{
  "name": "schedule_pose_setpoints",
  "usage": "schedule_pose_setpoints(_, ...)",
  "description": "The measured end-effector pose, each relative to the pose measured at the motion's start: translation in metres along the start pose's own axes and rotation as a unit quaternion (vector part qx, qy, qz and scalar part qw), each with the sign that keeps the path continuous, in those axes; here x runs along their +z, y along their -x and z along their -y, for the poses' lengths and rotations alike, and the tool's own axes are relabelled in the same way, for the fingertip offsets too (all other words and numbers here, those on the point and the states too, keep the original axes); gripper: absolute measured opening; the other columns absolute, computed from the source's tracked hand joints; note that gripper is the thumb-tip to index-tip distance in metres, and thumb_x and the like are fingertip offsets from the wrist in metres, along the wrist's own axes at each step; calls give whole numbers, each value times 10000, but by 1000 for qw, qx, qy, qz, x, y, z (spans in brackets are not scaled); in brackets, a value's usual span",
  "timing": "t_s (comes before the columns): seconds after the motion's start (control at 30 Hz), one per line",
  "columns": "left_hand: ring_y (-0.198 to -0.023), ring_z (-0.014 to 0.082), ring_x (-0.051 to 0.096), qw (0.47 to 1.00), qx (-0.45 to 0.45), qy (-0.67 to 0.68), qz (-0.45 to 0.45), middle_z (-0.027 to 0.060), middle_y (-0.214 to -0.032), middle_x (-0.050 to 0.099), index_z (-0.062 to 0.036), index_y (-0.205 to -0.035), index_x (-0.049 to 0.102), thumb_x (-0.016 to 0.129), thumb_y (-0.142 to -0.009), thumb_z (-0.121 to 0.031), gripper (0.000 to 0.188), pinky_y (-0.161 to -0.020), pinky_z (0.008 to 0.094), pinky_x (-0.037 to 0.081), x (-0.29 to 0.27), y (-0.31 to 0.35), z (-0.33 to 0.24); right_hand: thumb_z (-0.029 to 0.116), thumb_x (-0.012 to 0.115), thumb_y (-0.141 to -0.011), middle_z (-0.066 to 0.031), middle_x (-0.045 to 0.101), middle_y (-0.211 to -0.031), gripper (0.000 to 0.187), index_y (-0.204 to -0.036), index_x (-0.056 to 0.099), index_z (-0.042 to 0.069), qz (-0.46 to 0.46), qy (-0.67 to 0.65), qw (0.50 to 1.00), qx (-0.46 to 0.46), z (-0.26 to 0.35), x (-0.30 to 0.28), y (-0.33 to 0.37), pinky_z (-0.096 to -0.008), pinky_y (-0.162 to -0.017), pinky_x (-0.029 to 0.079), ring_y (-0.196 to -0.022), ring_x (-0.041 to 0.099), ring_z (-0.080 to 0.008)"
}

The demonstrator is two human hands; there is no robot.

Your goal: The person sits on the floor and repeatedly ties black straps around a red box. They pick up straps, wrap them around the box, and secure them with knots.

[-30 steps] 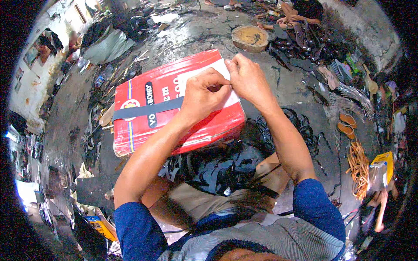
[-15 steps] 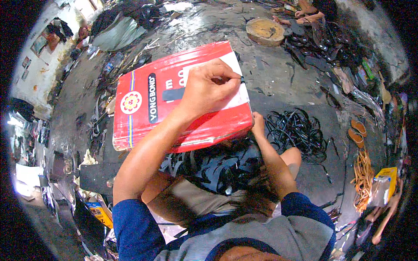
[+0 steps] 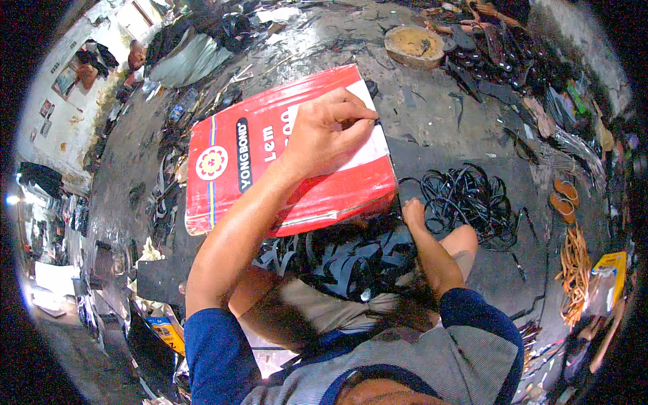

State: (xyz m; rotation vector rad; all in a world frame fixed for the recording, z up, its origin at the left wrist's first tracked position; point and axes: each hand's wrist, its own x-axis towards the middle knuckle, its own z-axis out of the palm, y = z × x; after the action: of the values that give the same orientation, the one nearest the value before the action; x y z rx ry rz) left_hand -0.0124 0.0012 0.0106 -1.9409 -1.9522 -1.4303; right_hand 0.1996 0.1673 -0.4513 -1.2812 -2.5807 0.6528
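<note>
A red cardboard box [image 3: 223, 192] with a flower emblem lies tilted in front of me, a white panel [image 3: 368, 152] along its right side. My left hand [image 3: 331, 131] reaches across its top, fingers pinched at the right edge. A tiny dark bit shows at the fingertips, too small to name. Just off the box's lower right corner is my right hand [image 3: 414, 214], its fingers curled closed; whatever they hold is hidden. Below the box, a heap of dark flat strips [image 3: 358, 260] lies over my lap.
A tangle of black straps [image 3: 466, 202] lies on the floor at the right, with brown sandals [image 3: 564, 201] and a tan strip bundle [image 3: 574, 277] beyond. A round wooden block [image 3: 414, 47] stands far off, near black sandal-like pieces [image 3: 486, 74] and another person's arm.
A dark grey flat piece that lay on the box beside my left wrist is no longer visible. My right hand has shifted slightly down, away from the box corner. The view has turned slightly.
</note>
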Motion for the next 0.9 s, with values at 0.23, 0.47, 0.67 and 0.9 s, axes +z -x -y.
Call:
schedule_pose_setpoints(0.23,-868,280,703,945,276,-172,10,121,-979,694,-43,-1069,747,720,-861,-50,211,-751,379,591,4,2,33,216,595,-931,-282,693,-979,225,-1014,672,21,-42,113,993,12,-38,-39,8,-574,-816,546,-897,671,-489)
schedule_pose_setpoints(0.47,-816,227,679,968,242,-59,-14,128,-918,671,22,-1015,739,710,-867,36,151,-672,305,540,2,8,11,252,568,-929,-307,705,-1084,340,-1035,674,-52,-84,76,968,223,-80,-148,-2,-550,-905,558,-1025,699,-454)
schedule_pose_setpoints(0.67,-801,204,654,979,202,7,15,135,-972,672,42,-1054,737,593,-865,36,238,-688,306,529,9,5,9,248,515,-961,-260,690,-1226,365,-1192,712,45,-150,107,900,394,-118,-229,-2,-497,-973,554,-1146,680,-412)
schedule_pose_setpoints(0.9,-809,184,643,988,153,17,9,118,-969,660,35,-1060,746,584,-864,16,256,-693,293,518,5,12,1,483,644,-944,-204,674,-1150,516,-1189,683,30,-202,204,953,95,-11,-239,63,-489,-927,519,-1091,641,-373)
